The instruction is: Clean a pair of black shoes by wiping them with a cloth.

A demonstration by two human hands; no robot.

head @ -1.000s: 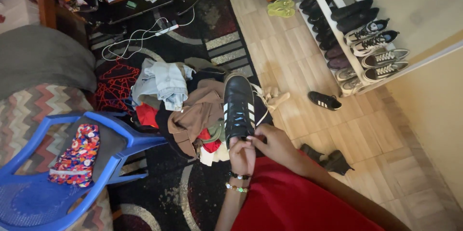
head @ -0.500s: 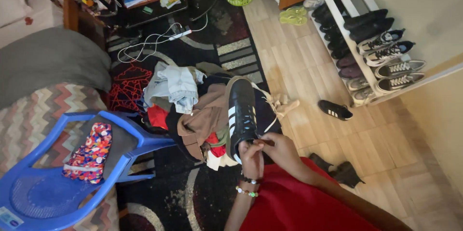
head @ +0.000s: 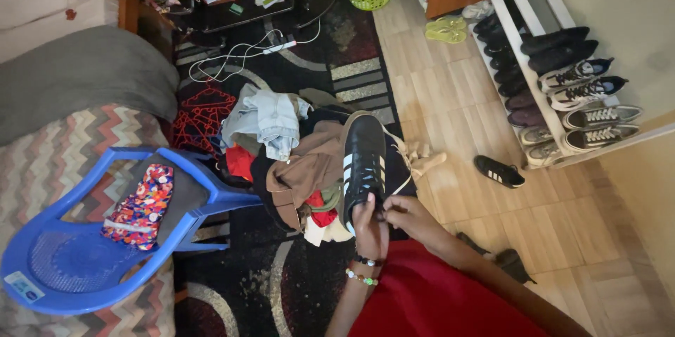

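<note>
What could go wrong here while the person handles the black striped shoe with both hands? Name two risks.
1. The left hand grips only the heel end of the black shoe, so it might tip into the clothes pile.
2. The loose lace hangs near the right hand and might snag.

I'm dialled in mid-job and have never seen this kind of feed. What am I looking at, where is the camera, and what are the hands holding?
No machine here: one camera on a person's head looks down at their own bare hands. The left hand steadies a black leather sneaker with white stripes; the right hand pinches at its laces. Beneath it, a pile of mixed clothes lies on a dark patterned rug. A blue plastic chair stands to the left, and a white shoe rack sits against the wall on the right.
</note>
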